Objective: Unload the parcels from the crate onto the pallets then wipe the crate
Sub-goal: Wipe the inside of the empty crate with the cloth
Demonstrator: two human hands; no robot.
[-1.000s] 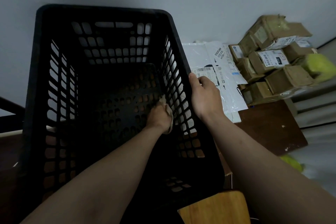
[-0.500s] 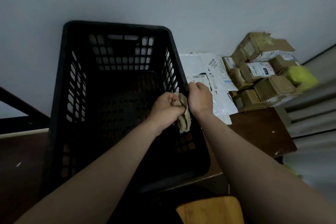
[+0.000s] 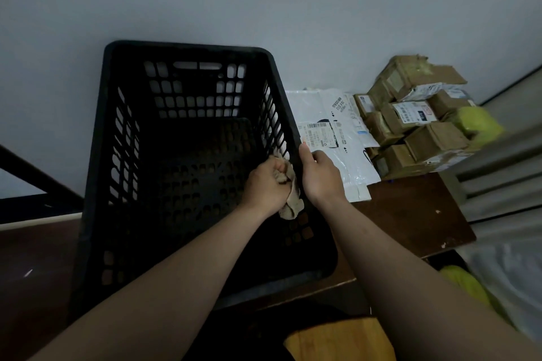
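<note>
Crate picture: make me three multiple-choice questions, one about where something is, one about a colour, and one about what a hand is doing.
1. Where are the parcels?
A. inside the crate
B. right of the crate, by the wall
C. left of the crate

2. What colour is the crate?
A. black
B. blue
C. white

3. What is the left hand doing?
A. lying flat on a table
B. gripping a cloth inside the crate
C. lifting a parcel

Answers:
1 B: they are piled to the crate's right, and none shows inside it.
2 A: its slotted walls and rim are black.
3 B: its fingers are curled round the beige cloth, close to the crate's right side.
</note>
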